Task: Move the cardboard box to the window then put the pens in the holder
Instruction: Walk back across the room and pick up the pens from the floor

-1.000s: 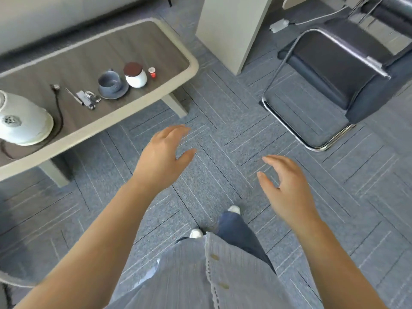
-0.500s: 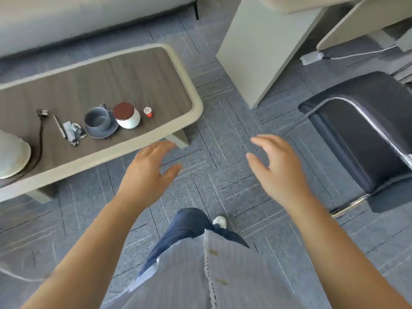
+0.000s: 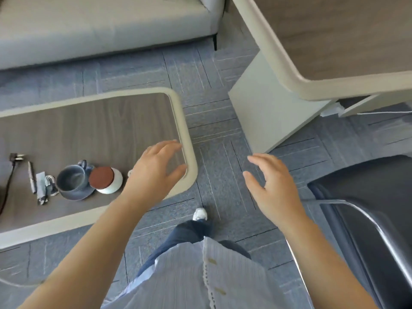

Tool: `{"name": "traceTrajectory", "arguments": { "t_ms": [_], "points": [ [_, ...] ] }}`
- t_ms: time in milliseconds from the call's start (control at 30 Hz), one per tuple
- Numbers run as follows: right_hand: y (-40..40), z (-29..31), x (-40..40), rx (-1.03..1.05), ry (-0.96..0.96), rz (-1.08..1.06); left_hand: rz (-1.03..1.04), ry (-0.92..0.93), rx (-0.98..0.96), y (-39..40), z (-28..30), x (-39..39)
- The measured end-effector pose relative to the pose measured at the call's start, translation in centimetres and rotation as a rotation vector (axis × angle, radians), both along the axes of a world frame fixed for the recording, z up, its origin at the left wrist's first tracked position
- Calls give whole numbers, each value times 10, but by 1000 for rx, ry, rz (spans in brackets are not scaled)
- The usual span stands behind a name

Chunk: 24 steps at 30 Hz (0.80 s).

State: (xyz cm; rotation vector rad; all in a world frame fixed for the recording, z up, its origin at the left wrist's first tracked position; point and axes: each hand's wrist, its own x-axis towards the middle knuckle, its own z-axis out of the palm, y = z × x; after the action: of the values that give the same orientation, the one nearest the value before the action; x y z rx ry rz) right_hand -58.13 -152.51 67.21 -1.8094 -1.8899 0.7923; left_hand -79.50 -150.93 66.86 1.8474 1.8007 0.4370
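Both hands are empty with fingers spread loose, nothing gripped. The left hand [image 3: 156, 172] hovers over the near right corner of the low wooden surface [image 3: 89, 130], the right hand [image 3: 274, 186] is out over the grey carpet [image 3: 211, 121] to the right of that surface. On the surface, left of the left hand, sit a white jar with a brown lid [image 3: 106, 179], touching a blue-grey cup on a saucer [image 3: 72, 181], then a pen [image 3: 31, 177] further left. No cardboard box or holder in view. Sofa [image 3: 100, 25] sits behind the surface.
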Motion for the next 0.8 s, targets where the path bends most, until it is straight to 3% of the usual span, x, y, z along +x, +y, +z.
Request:
{"name": "traceTrajectory", "arguments": {
  "t_ms": [333, 567, 800],
  "points": [
    [155, -7, 49, -73, -17, 37, 46, -25, 46, 182, 18, 46],
    [300, -12, 68, -37, -35, 241, 199, -11, -22, 268, 11, 64],
    [412, -1, 34, 15, 18, 457, 444, 11, -125, 311, 14, 58]
  ]
}}
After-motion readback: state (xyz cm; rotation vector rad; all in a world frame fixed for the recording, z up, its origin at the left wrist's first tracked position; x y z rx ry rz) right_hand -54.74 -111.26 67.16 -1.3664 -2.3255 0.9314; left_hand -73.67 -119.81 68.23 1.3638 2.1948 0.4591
